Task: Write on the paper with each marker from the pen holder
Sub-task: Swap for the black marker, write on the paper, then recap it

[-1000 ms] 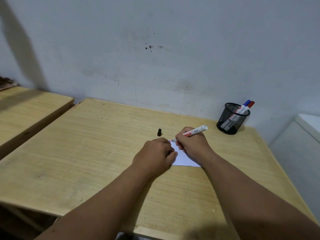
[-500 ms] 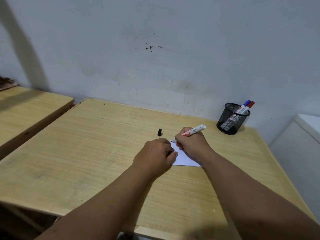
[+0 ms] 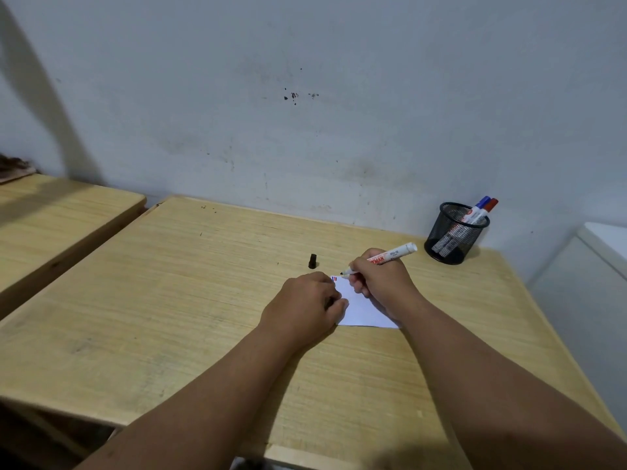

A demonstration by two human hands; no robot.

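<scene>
On the surface (image 3: 169, 317), the left hand (image 3: 305, 307) lies curled, pinning the paper (image 3: 359, 310). The right hand (image 3: 380, 279) grips an uncapped black marker (image 3: 390, 256), tip at the paper's far corner beside small red and blue marks. Its cap (image 3: 312, 261) stands just beyond. Farther back, the holder (image 3: 454, 232) keeps the blue and red markers, so black looks like the last one.

A pale grey-white wall (image 3: 339, 96) fills the upper half of the view, scuffed and smudged, with a small cluster of dark specks (image 3: 294, 96) at about 12 o'clock. A broad diagonal shadow (image 3: 37, 96) falls across the wall at 10 o'clock. Against the wall stands a light wooden table (image 3: 169, 300) with visible grain, its near edge at 6 o'clock. A second wooden table (image 3: 51, 218) of the same kind sits beside it at 9 o'clock, a narrow gap between them. At 3 o'clock stands a white cabinet (image 3: 590, 283).
</scene>
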